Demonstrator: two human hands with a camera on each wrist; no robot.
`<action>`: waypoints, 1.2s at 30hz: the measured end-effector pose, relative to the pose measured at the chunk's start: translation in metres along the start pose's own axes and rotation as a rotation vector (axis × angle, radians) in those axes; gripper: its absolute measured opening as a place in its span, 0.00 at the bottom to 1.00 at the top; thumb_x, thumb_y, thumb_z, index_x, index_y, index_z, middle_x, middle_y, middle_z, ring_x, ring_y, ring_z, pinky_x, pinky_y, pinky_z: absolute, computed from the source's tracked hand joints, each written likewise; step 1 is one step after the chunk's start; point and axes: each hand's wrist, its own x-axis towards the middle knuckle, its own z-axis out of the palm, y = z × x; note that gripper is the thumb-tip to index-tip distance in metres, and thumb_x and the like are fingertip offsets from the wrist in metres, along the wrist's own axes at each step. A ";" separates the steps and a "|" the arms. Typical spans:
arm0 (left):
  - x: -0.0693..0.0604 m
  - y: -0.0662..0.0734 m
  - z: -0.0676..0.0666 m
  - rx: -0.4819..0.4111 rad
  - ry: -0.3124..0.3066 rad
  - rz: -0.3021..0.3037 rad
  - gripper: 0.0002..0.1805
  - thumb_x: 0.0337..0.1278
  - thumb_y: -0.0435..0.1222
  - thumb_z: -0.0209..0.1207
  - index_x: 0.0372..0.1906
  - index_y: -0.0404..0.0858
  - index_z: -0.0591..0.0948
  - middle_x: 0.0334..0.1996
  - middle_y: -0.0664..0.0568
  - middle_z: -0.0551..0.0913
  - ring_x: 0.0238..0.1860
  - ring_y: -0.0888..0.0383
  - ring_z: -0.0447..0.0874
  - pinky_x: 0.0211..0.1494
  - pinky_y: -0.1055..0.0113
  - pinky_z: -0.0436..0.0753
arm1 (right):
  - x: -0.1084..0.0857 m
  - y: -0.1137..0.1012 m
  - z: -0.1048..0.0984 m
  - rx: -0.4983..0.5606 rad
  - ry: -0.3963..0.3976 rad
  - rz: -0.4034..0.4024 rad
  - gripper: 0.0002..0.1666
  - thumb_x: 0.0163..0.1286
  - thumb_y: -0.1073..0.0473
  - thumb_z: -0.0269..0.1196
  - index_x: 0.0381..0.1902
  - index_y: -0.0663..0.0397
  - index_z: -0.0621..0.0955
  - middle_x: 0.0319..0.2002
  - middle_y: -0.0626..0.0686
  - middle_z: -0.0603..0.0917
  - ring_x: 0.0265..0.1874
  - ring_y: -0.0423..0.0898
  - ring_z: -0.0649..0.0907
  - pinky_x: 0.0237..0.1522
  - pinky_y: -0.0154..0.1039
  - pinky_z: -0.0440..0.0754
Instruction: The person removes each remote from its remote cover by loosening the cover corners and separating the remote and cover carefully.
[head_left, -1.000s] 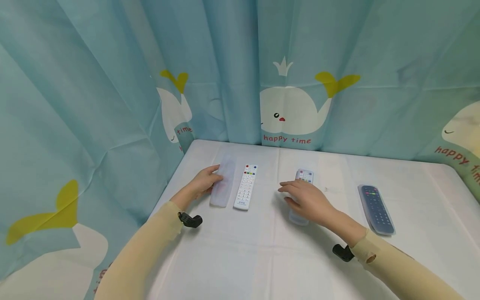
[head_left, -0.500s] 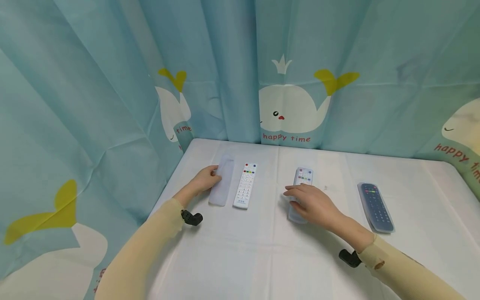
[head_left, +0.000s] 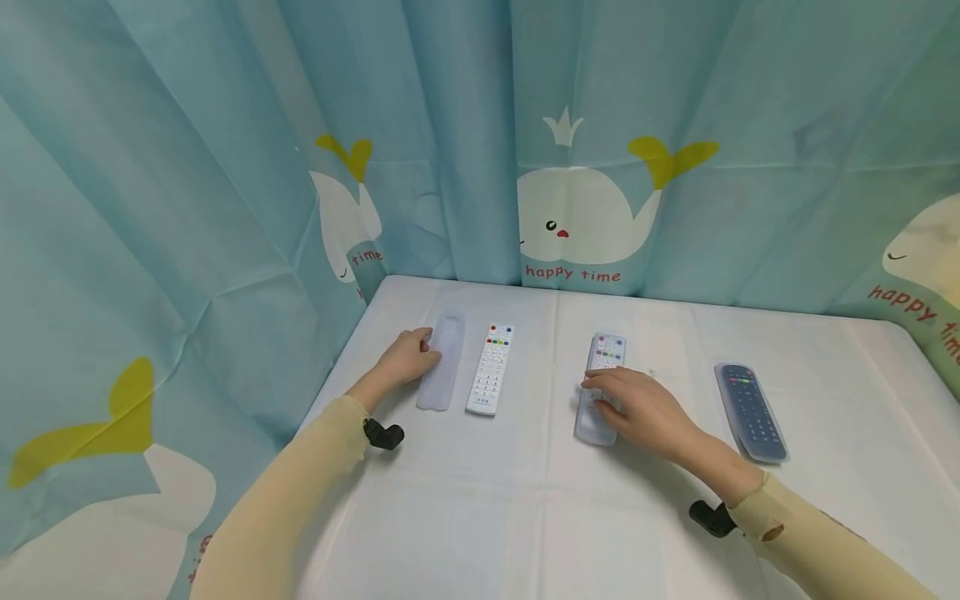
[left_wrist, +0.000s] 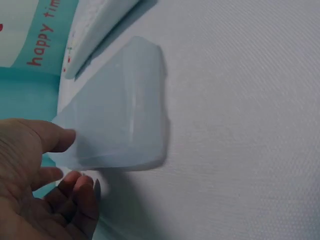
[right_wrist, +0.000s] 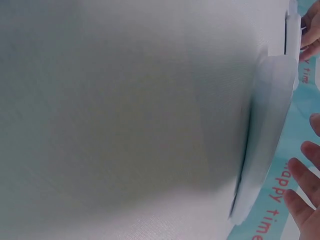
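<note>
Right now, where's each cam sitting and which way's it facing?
Head: on the person's head, facing forward and down at table and curtain; left hand and right hand show.
Left wrist: on that wrist, facing the translucent cover; left hand lower left.
Right wrist: on that wrist, facing table and cased remote; right hand at right edge, left hand upper right.
Shared: head and left wrist show the translucent cover.

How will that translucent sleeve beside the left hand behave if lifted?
The translucent sleeve looks thin and empty, so probably light and flexible. Its broad, flat shape makes rolling unlikely. The smooth sheen suggests it may feel slippery.
</note>
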 end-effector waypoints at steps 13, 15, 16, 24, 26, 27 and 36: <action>-0.006 0.027 -0.004 -0.216 0.107 0.111 0.32 0.73 0.38 0.57 0.77 0.35 0.65 0.63 0.40 0.76 0.56 0.45 0.77 0.57 0.52 0.78 | 0.000 0.001 -0.006 0.029 0.003 0.044 0.20 0.64 0.67 0.71 0.55 0.55 0.84 0.53 0.54 0.86 0.55 0.57 0.83 0.56 0.58 0.79; -0.010 0.037 -0.001 -0.252 0.087 0.147 0.32 0.74 0.38 0.57 0.77 0.37 0.65 0.63 0.41 0.76 0.57 0.46 0.78 0.57 0.53 0.79 | 0.000 0.002 -0.007 0.034 0.000 0.066 0.20 0.65 0.67 0.70 0.55 0.56 0.84 0.53 0.55 0.86 0.55 0.57 0.83 0.56 0.57 0.79; -0.013 0.042 0.000 -0.262 0.074 0.168 0.32 0.74 0.38 0.57 0.77 0.37 0.65 0.63 0.42 0.76 0.58 0.47 0.78 0.58 0.53 0.79 | 0.000 0.002 -0.008 0.038 -0.002 0.080 0.20 0.65 0.67 0.70 0.55 0.56 0.84 0.53 0.55 0.86 0.55 0.57 0.83 0.56 0.57 0.79; -0.028 0.077 0.012 -0.336 -0.073 0.339 0.31 0.76 0.40 0.56 0.78 0.41 0.64 0.67 0.45 0.74 0.66 0.49 0.74 0.64 0.55 0.77 | -0.005 0.007 -0.020 0.137 -0.019 0.281 0.21 0.72 0.65 0.65 0.62 0.55 0.80 0.62 0.59 0.81 0.63 0.61 0.77 0.62 0.61 0.74; -0.031 0.085 0.017 -0.358 -0.121 0.368 0.31 0.76 0.40 0.56 0.78 0.42 0.64 0.68 0.46 0.74 0.67 0.50 0.74 0.64 0.56 0.77 | -0.006 0.008 -0.022 0.178 -0.028 0.351 0.22 0.74 0.63 0.64 0.64 0.55 0.79 0.63 0.61 0.79 0.65 0.63 0.75 0.62 0.63 0.73; -0.032 0.088 0.019 -0.366 -0.145 0.380 0.31 0.76 0.40 0.56 0.78 0.43 0.64 0.68 0.46 0.74 0.67 0.50 0.74 0.65 0.56 0.77 | -0.007 0.009 -0.023 0.200 -0.031 0.382 0.23 0.75 0.62 0.63 0.65 0.55 0.78 0.64 0.62 0.79 0.65 0.64 0.75 0.62 0.64 0.72; -0.033 0.121 0.048 -0.346 -0.290 0.462 0.32 0.77 0.41 0.56 0.79 0.42 0.63 0.70 0.47 0.73 0.69 0.51 0.72 0.67 0.62 0.74 | -0.004 0.012 -0.028 0.451 -0.037 0.568 0.29 0.77 0.60 0.60 0.71 0.66 0.69 0.67 0.70 0.73 0.66 0.68 0.72 0.67 0.63 0.69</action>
